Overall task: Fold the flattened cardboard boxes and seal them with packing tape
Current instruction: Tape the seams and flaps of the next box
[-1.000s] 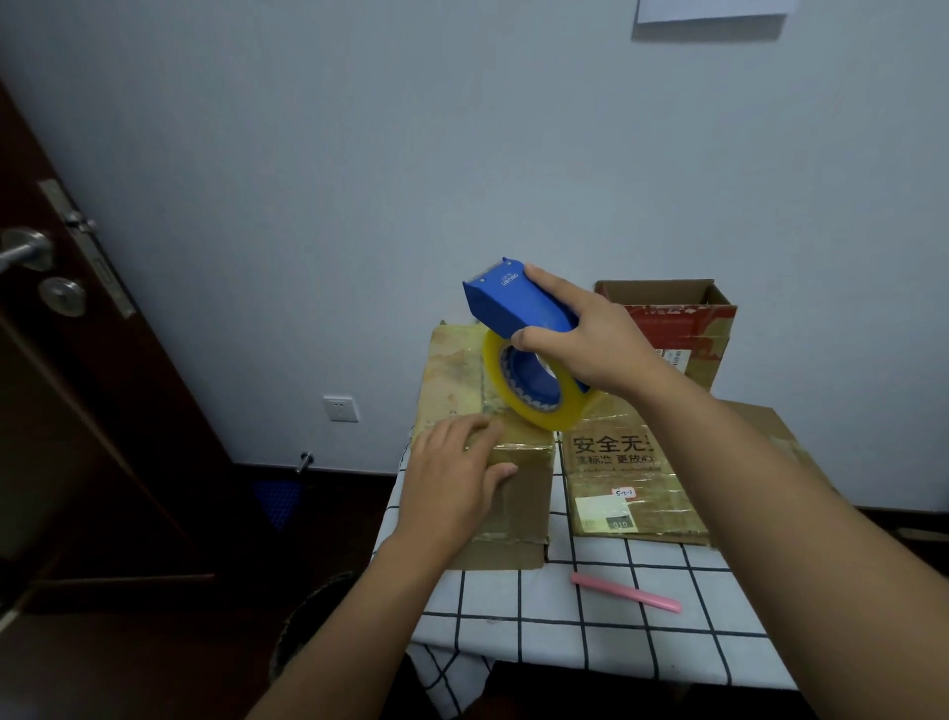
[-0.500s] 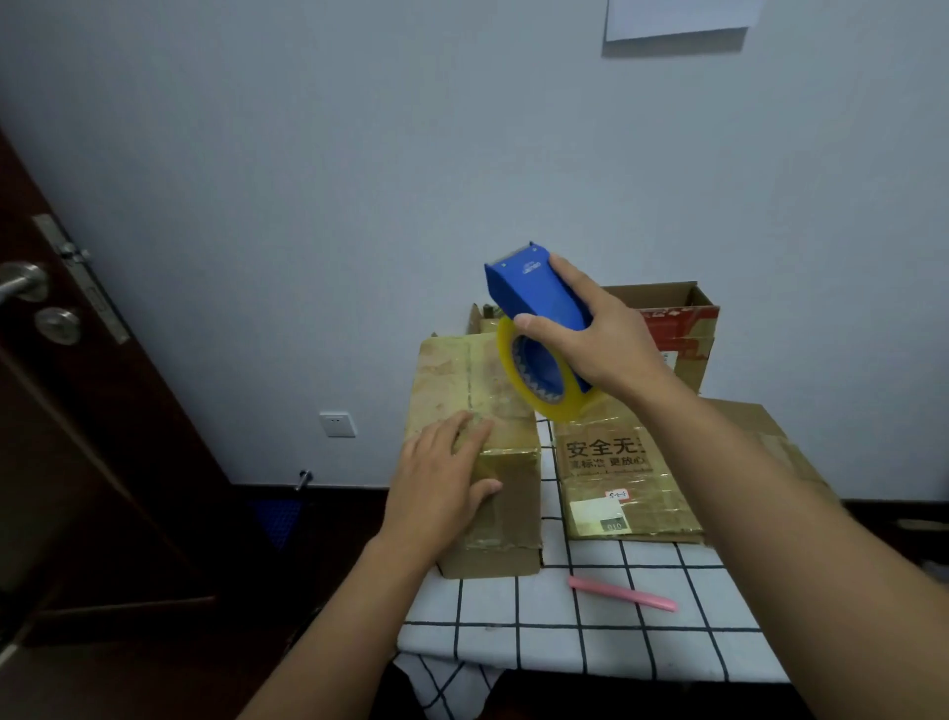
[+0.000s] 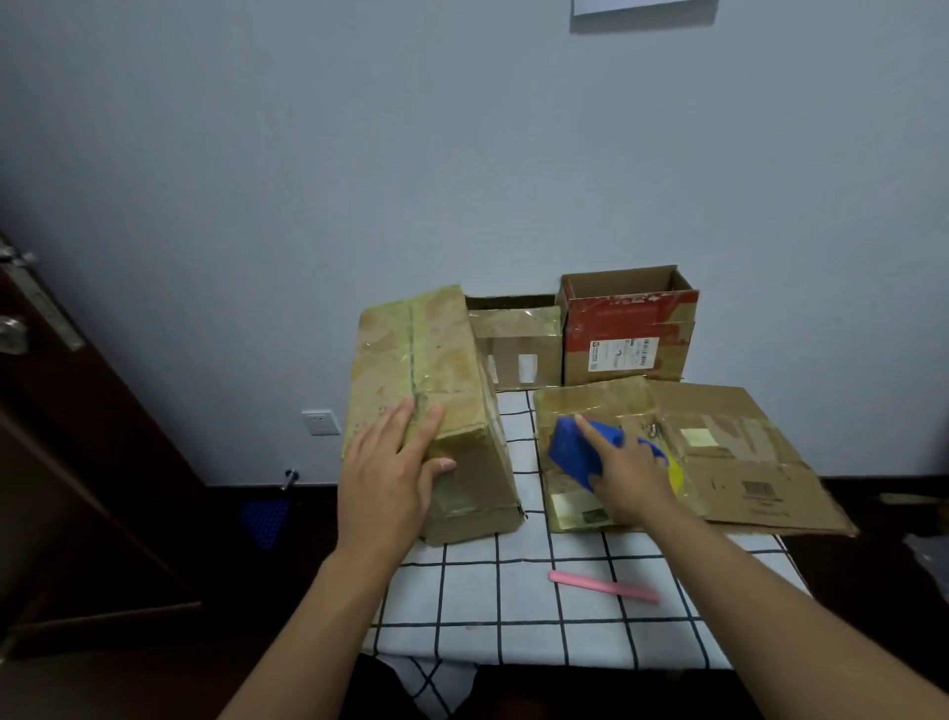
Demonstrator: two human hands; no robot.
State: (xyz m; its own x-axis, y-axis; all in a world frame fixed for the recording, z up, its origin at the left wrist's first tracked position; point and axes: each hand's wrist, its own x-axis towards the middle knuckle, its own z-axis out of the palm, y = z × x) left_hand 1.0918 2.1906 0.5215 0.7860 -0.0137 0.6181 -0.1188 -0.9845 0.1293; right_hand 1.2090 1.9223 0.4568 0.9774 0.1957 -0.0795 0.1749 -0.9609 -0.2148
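While hands steady it, the folded box [image 3: 426, 370] gleams with yellowed tape.

Wall: plain pale grey-blue painted wall [image 3: 359, 154], evenly and dimly lit.
Paper: white sheet [image 3: 642, 6] stuck high on the wall, cut off by the top edge.
Socket: white wall outlet [image 3: 320, 422] low at left.
Door: dark brown wooden door [image 3: 77, 462] with metal handle [image 3: 11, 329], far left.
Table: white cloth with black grid lines [image 3: 513, 606].

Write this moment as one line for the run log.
left hand: flat on taped box | right hand: grips tape dispenser on flattened box
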